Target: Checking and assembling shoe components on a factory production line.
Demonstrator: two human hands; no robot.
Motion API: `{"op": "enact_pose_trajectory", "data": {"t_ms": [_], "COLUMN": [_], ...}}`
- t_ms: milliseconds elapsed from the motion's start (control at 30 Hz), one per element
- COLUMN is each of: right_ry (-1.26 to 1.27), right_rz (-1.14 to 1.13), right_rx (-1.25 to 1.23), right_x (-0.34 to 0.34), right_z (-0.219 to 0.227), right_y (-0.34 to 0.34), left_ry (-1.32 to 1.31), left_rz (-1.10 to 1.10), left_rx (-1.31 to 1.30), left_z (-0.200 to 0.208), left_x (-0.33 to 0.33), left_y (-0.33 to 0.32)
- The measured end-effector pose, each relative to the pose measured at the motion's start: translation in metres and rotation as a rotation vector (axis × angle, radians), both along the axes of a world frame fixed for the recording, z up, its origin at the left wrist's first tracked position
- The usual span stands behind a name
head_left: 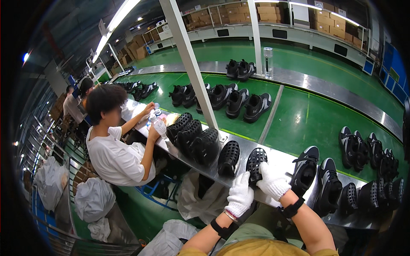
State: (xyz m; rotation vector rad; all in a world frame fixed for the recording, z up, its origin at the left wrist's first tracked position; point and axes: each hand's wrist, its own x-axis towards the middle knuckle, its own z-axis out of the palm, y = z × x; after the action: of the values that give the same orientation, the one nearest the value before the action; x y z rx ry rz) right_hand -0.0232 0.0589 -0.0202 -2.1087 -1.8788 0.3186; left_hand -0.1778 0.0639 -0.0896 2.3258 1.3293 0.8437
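My left hand (239,194) and right hand (273,182) clamp their grip on a perforated shoe (256,161) near the edge, open desk (279,162) rightward.

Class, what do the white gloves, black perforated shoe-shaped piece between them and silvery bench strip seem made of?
White gloves: probably knitted cotton, matt; fuzzy, ribbed surface.
Black perforated shoe-shaped piece: perhaps moulded plastic or rubber, low sheen; regular holes.
Silvery bench strip: likely metal, polished; bright glare.

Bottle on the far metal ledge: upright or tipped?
Upright: the bottle stands on end on the metal ledge.
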Motion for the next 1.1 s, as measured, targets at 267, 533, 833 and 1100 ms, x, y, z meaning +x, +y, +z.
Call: {"op": "enact_pose_trajectory", "data": {"t_ms": [267,533,833,1100], "right_ry": [0.399,0.995,0.996,0.819], "right_rz": [0.282,0.054,-0.383,-0.605], "right_rx": [0.401,0.046,0.406,0.192], "right_x": [0.025,0.036,0.061,0.116], "right_z": [0.058,0.055,0.036,0.034], "right_y": [-0.078,-0.133,-0.186,-0.255], "left_ry": [-1.138,-1.407,-0.993,0.224], "left_rz": [-0.386,-0.449,-0.445,-0.827], "left_rx": [-0.734,-1.222,-0.814,0.113], "left_z": [0.081,0.106,0.085,0.077], "left_x": [-0.016,0.023,0.091,0.154], "left_y": [0.008,-0.023,-0.056,0.025]}}
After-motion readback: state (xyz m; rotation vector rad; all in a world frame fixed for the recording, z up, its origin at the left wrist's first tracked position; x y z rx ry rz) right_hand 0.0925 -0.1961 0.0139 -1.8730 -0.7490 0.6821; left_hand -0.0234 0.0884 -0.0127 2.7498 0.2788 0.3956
